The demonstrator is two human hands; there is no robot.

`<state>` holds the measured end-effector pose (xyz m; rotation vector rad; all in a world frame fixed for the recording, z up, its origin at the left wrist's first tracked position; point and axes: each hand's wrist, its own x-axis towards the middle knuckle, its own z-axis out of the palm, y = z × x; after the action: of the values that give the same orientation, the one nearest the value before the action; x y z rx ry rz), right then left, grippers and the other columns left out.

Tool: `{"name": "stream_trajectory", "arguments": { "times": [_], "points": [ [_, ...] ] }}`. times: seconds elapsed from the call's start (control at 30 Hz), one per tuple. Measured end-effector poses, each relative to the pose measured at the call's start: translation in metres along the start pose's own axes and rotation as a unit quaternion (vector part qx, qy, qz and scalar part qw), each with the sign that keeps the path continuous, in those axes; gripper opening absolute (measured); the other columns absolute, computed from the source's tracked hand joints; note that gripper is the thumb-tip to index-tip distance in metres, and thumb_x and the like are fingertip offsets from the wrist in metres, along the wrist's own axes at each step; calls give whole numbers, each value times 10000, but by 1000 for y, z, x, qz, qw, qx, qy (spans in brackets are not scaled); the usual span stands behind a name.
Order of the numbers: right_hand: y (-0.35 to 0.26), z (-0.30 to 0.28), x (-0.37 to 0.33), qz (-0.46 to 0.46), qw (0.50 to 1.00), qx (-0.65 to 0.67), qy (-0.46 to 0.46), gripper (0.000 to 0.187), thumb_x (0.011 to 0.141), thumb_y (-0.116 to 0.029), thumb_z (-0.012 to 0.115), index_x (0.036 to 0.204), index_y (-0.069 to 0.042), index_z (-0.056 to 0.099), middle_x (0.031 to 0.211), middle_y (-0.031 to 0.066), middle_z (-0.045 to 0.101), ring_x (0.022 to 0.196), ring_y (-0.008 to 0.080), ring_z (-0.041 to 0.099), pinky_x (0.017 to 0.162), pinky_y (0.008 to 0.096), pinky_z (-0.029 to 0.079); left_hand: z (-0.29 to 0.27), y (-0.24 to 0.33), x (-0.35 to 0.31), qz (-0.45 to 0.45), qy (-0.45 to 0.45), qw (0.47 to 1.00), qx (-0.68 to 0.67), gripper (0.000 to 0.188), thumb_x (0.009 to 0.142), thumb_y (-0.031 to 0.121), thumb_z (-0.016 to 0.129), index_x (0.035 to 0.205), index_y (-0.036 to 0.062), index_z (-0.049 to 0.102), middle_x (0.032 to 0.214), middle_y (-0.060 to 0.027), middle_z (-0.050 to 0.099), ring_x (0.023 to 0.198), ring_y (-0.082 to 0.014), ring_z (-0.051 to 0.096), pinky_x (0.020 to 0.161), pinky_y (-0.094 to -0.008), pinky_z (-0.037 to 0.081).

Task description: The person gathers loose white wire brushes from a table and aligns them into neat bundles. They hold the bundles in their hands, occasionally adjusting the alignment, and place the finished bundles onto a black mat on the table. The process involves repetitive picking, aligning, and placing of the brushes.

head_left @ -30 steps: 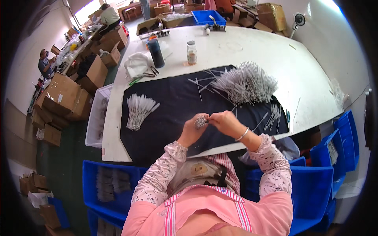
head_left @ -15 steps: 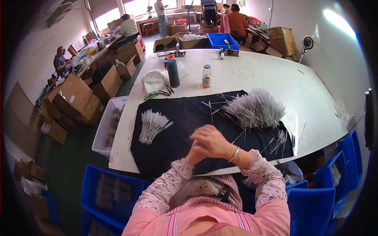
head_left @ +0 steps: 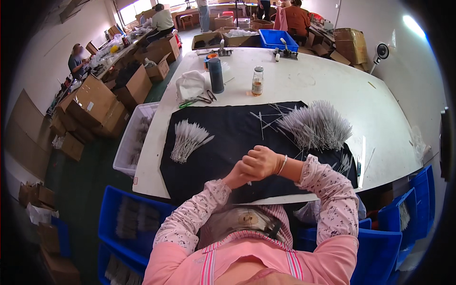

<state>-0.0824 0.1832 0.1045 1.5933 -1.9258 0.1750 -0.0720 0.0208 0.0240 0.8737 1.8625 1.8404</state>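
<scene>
My left hand (head_left: 237,176) and my right hand (head_left: 261,162) are pressed together above the near part of a black cloth (head_left: 232,126). The right hand lies over the left, and the fingers of both are closed. A small pale tip pokes out below them; what they hold is otherwise hidden. To the left on the cloth lies a fanned bundle of thin white wire-stemmed brushes (head_left: 188,140). A much larger heap of the same brushes (head_left: 317,126) is at the right, with several loose ones beside it. More loose brushes (head_left: 345,164) lie near the cloth's right edge, partly behind my right sleeve.
On the white table (head_left: 327,76) stand a dark bottle (head_left: 216,76) and a glass jar (head_left: 257,81). Snips (head_left: 209,96) and a white cloth (head_left: 190,84) lie nearby. Blue bins (head_left: 135,216) flank me; a white crate (head_left: 128,147) sits left. Other people work farther back.
My hands stay together, the right hand turning more closed, knuckles up, over the left. A pale tip now shows beneath them. The whole view has shifted slightly; brush piles look unchanged.
</scene>
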Motion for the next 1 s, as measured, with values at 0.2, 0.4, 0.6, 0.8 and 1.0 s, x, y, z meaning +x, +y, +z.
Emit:
{"name": "stream_trajectory", "arguments": {
  "times": [0.2, 0.4, 0.6, 0.8, 1.0],
  "points": [
    [-11, 13, -2, 51, 996, 68, -2, 297, 764, -340, 645, 689, -77, 527, 585, 24, 482, 428, 166, 523, 411, 308, 413, -5, -24, 2, 107, -67, 992, 19, 252, 841, 109, 597, 1084, 40, 603, 1116, -107, 607, 1117, -186, 561, 884, -297, 471],
    [-33, 16, 3, 88, 996, 31, -11, 198, 631, -230, 643, 680, -72, 534, 614, 26, 478, 473, 166, 536, 420, 312, 414, -12, -69, -2, 5, -129, 990, -53, 337, 924, 275, 479, 1211, 104, 519, 1235, -68, 544, 1220, -148, 471, 1057, -327, 310],
    [-68, 16, -12, -3, 996, 65, 65, 156, 607, -189, 611, 684, -67, 549, 620, 49, 471, 519, 170, 531, 450, 319, 442, 2, -29, -15, 193, -108, 926, 305, 393, 775, 285, 634, 1119, 98, 608, 1272, -70, 562, 1281, -228, 437, 1116, -444, 143],
    [-47, 12, -18, 68, 993, 37, 89, 271, 721, -262, 691, 650, -107, 480, 647, 18, 444, 483, 137, 510, 406, 292, 403, -3, -1, -9, 196, -91, 970, 106, 329, 778, 156, 640, 1093, 77, 592, 1151, -119, 598, 1214, -265, 484, 1005, -420, 361],
    [-19, -13, 11, 225, 974, 23, -16, 163, 767, -240, 636, 713, -99, 574, 702, 50, 568, 541, 201, 603, 418, 323, 475, -34, 9, 13, 154, -50, 958, 236, 415, 722, 163, 722, 1091, 61, 563, 1251, -136, 512, 1145, -258, 502, 996, -390, 336]
  ]
}}
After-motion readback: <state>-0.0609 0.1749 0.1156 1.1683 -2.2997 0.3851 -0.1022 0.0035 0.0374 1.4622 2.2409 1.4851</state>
